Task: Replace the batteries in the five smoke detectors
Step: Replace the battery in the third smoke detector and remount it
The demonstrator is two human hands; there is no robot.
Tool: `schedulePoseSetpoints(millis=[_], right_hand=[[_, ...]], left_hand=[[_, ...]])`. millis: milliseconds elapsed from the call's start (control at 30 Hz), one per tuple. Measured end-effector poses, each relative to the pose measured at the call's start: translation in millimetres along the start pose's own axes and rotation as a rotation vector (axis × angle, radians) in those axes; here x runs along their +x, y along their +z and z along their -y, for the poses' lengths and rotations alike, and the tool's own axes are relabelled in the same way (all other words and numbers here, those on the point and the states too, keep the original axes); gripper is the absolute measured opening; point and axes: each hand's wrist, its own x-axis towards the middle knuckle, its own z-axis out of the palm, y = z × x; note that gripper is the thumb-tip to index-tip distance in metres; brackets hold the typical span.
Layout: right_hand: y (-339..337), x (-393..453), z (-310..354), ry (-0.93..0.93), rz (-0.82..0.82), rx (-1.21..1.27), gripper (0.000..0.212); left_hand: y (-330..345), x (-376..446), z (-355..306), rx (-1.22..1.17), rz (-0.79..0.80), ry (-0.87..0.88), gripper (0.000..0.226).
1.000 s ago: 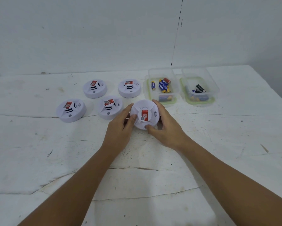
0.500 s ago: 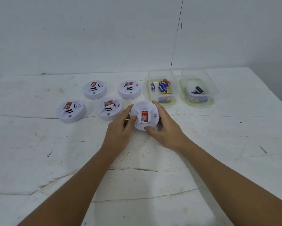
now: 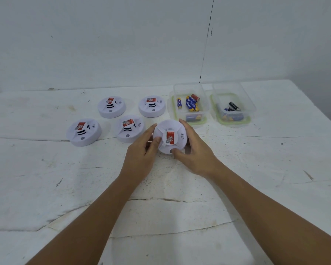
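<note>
Smoke detectors, five round white plastic units with red labels, lie on the cracked white table [image 3: 46, 188]: four rest untouched at left, the front-left unit [image 3: 83, 132], back-left unit [image 3: 111, 107], middle unit [image 3: 129, 128] and back-right unit [image 3: 151, 106]. The fifth detector [image 3: 170, 139] is held between both hands, tilted toward the camera. The left hand [image 3: 141, 159] grips its left rim, thumb on its face; the right hand [image 3: 194, 155] curls round its right rim. To open it, a firm counter-twist of cover against base likely serves. Clear plastic tubs, one holding blue and red batteries [image 3: 189, 106], one darker batteries [image 3: 232, 109], stand close behind; open tabletop lies nearer the person.
</note>
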Motion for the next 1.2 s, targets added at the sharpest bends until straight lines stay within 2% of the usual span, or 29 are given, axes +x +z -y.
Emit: schedulePoseSetpoints(millis=[900, 1200], right_hand=[[-0.5, -1.2, -0.3, -0.012, -0.006, -0.013, 0.09], [0.0, -2.5, 1.1, -0.032, -0.009, -0.005, 0.084]], left_hand=[[-0.4, -1.2, -1.7, 0.004, 0.001, -0.011, 0.04], [-0.6, -1.5, -2.2, 0.003, -0.005, -0.005, 0.04]])
